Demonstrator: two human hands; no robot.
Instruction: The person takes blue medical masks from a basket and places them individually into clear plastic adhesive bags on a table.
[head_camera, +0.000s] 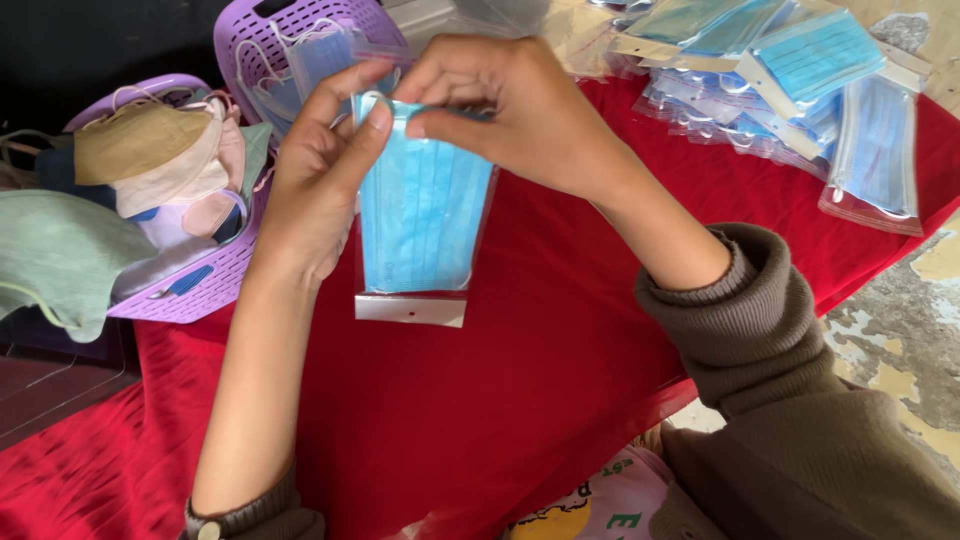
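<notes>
left hand (315, 185): fingers pinched on top of bagged blue mask (420, 215)
right hand (510, 110): pinched on same top edge
under: red cloth (560, 340)

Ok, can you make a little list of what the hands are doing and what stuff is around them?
left hand: pinches the top edge of the blue face mask
right hand: pinches the same top edge
mask: sits in a clear plastic sleeve, held upright above the red cloth
left side: purple baskets with cloth masks
top right: pile of bagged blue masks
</notes>
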